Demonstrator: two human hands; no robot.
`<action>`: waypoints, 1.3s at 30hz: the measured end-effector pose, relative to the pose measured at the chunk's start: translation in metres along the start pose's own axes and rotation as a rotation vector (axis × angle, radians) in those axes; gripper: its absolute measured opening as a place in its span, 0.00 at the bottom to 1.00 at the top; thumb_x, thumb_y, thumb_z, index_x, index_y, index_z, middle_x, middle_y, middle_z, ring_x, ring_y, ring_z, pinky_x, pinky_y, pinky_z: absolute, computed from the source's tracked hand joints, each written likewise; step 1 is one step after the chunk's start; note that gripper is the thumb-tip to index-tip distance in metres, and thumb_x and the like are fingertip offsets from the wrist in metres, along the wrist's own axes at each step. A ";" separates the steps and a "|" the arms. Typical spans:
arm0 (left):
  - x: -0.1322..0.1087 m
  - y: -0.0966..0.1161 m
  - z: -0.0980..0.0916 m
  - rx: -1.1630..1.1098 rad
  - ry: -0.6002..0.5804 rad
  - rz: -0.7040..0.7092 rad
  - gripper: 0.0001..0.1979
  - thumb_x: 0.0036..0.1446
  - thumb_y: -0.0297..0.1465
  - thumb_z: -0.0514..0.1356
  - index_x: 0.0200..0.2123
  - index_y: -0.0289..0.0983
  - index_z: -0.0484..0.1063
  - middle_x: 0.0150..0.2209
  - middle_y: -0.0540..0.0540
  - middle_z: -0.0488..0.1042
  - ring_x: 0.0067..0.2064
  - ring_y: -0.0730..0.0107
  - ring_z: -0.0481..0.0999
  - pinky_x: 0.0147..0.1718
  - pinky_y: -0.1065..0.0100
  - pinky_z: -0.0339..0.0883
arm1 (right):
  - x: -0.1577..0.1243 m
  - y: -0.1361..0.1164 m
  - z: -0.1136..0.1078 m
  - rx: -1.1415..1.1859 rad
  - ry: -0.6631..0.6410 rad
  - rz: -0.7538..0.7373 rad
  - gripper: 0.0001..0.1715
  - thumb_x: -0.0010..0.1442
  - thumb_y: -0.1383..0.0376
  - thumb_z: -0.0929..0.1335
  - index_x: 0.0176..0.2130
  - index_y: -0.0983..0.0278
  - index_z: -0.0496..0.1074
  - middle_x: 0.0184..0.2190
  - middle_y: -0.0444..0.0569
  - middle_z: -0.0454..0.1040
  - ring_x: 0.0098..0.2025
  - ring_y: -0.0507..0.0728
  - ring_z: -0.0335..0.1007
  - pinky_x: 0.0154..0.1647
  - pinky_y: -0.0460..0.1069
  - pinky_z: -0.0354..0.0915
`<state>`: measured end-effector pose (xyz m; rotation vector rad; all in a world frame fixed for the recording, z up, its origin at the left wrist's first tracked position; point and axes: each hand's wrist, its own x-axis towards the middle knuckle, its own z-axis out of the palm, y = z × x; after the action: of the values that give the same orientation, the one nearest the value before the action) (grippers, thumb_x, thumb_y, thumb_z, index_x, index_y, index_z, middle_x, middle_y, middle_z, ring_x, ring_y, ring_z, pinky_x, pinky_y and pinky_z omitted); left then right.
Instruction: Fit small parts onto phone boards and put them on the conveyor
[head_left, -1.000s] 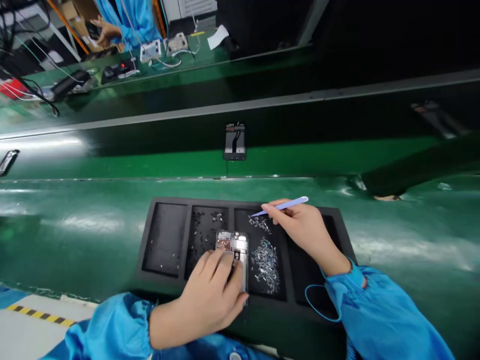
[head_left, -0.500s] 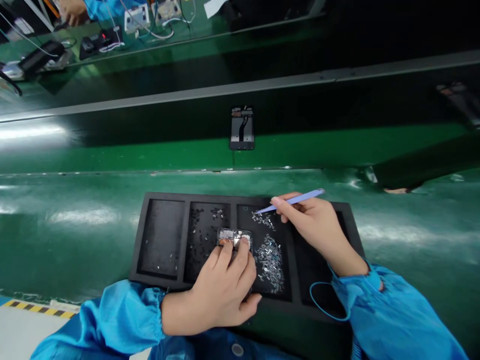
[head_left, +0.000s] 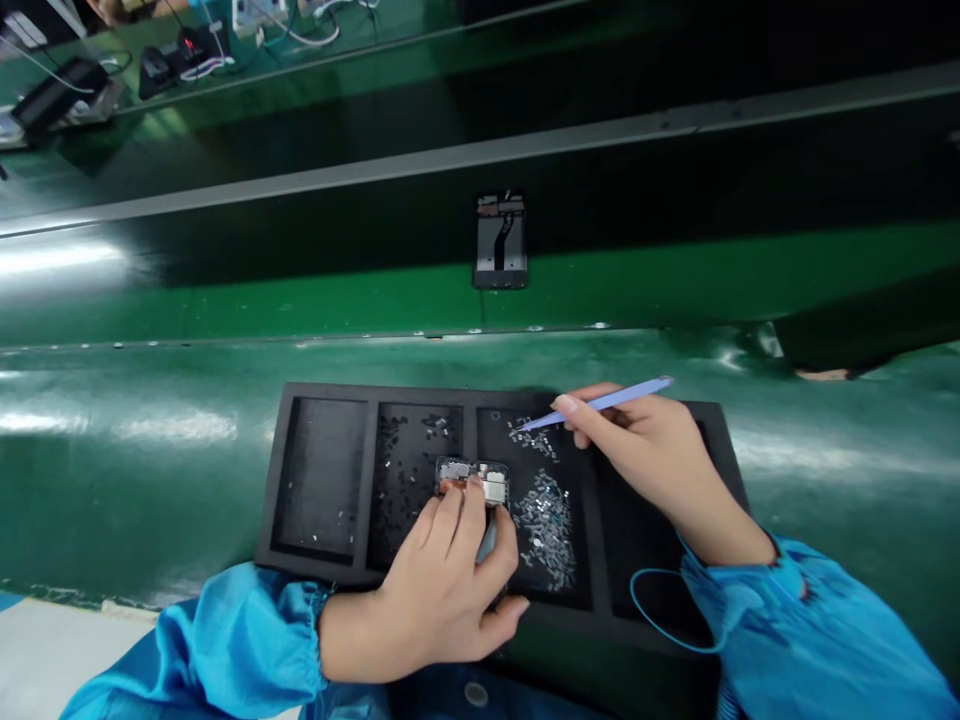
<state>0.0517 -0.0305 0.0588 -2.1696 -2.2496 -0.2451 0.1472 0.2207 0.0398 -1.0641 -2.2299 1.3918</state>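
My left hand (head_left: 442,590) grips a phone body with a bare metal frame (head_left: 472,482), tilted so it looks foreshortened, above the black foam tray (head_left: 373,480). The fingers hide its lower part. My right hand (head_left: 645,470) pinches light blue tweezers (head_left: 604,406), their tip just above a sparse patch of tiny silver parts (head_left: 532,438). A denser heap of small silver parts (head_left: 545,530) lies in the same compartment, close to my left fingers. Dark bits are scattered in the compartment (head_left: 409,470) under the phone.
The tray rests on a glossy green conveyor belt (head_left: 135,450). Beyond it, a phone (head_left: 499,240) lies on the belt below a grey rail (head_left: 450,160). Test devices and cables stand at upper left (head_left: 187,55), beside a co-worker's hand (head_left: 112,5). A blue cord (head_left: 660,620) loops near my right wrist.
My left hand has tilted the phone, which now looks much shorter and sits higher. The tweezers stay over the sparse parts. The view has shifted, so the tray and belt phone appear further right.
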 end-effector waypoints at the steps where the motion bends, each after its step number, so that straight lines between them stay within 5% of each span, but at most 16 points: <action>1: -0.001 0.001 0.001 -0.005 0.008 -0.010 0.34 0.63 0.50 0.55 0.63 0.30 0.64 0.64 0.24 0.66 0.60 0.37 0.69 0.60 0.52 0.57 | 0.000 0.000 0.000 0.001 0.000 -0.003 0.30 0.60 0.39 0.71 0.24 0.59 0.76 0.25 0.49 0.79 0.22 0.56 0.72 0.18 0.50 0.64; 13: -0.001 -0.001 0.004 -0.105 -0.004 -0.038 0.35 0.60 0.47 0.59 0.62 0.30 0.63 0.68 0.17 0.55 0.65 0.30 0.63 0.57 0.48 0.59 | -0.003 0.003 -0.003 -0.027 0.005 -0.049 0.28 0.64 0.41 0.71 0.24 0.58 0.76 0.25 0.47 0.79 0.23 0.56 0.74 0.20 0.50 0.66; 20: 0.000 -0.002 0.004 -0.116 -0.002 -0.039 0.34 0.60 0.48 0.59 0.62 0.30 0.65 0.70 0.20 0.53 0.62 0.34 0.64 0.55 0.50 0.57 | -0.004 -0.001 -0.001 -0.075 0.021 -0.062 0.29 0.65 0.42 0.70 0.22 0.58 0.75 0.24 0.46 0.78 0.22 0.55 0.73 0.22 0.50 0.65; 31: 0.001 -0.004 0.004 -0.129 0.012 -0.030 0.32 0.62 0.49 0.57 0.60 0.31 0.67 0.70 0.25 0.57 0.59 0.39 0.66 0.52 0.52 0.57 | -0.003 -0.004 0.003 -0.102 0.023 -0.079 0.29 0.64 0.42 0.71 0.23 0.58 0.76 0.24 0.46 0.80 0.21 0.55 0.74 0.20 0.50 0.65; 39: -0.001 -0.001 -0.001 -0.002 0.012 0.009 0.33 0.66 0.50 0.55 0.62 0.28 0.65 0.66 0.21 0.63 0.60 0.38 0.71 0.57 0.53 0.59 | -0.004 -0.005 0.005 -0.096 0.035 -0.226 0.19 0.64 0.48 0.73 0.28 0.56 0.80 0.22 0.43 0.78 0.20 0.57 0.74 0.19 0.52 0.68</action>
<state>0.0507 -0.0317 0.0595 -2.1728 -2.2337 -0.2597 0.1449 0.2136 0.0420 -0.8273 -2.3283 1.1743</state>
